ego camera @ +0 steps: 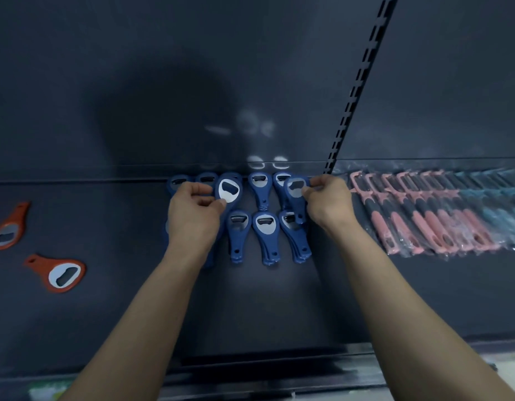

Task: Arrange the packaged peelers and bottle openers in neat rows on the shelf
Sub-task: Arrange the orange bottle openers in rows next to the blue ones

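Note:
Several blue bottle openers (266,238) lie in two rows at the back middle of the dark shelf (250,299). My left hand (192,215) grips one blue opener (229,189) by its handle, head tilted up above the back row. At the right end of the back row, my right hand (327,201) pinches another blue opener (295,195), lifted over the stacks. Two orange bottle openers (61,273) lie loose at the far left. Packaged pink peelers (418,215) and teal peelers (493,204) sit in a row on the right.
A slotted upright (357,88) divides the dark back panel above the openers. The shelf's front edge (265,369) runs below my forearms. Bare shelf lies between the orange openers and the blue ones.

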Action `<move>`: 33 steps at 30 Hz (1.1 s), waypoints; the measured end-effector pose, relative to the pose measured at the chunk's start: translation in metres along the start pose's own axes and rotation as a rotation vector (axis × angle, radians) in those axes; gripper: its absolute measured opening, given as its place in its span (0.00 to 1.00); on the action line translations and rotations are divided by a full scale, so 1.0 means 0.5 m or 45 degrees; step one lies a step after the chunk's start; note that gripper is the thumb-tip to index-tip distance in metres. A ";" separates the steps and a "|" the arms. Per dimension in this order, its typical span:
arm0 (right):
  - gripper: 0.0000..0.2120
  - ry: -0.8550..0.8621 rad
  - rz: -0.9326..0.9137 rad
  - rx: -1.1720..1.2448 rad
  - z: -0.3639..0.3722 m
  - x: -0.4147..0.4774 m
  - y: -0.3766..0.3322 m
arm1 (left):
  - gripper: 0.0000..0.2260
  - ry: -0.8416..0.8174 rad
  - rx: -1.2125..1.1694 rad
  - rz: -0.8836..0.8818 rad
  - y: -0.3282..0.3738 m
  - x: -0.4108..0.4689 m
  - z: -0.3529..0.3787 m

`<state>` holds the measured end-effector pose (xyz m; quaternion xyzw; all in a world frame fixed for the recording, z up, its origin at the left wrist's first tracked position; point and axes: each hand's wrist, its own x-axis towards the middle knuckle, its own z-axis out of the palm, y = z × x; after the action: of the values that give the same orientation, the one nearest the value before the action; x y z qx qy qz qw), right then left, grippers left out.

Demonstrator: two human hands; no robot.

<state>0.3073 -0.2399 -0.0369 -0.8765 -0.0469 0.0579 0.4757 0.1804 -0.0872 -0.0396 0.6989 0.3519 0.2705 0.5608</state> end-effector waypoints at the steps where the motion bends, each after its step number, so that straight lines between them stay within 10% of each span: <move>1: 0.12 -0.023 -0.008 -0.011 0.006 0.005 -0.005 | 0.10 0.000 -0.006 -0.009 0.000 0.004 0.002; 33: 0.01 -0.427 -0.321 0.006 0.239 -0.066 -0.195 | 0.20 0.114 0.222 -0.223 -0.069 0.114 -0.221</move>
<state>0.2548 -0.0927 -0.0177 -0.8407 -0.2346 0.1432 0.4666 0.1233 0.0280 -0.0495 0.6989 0.4584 0.2197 0.5031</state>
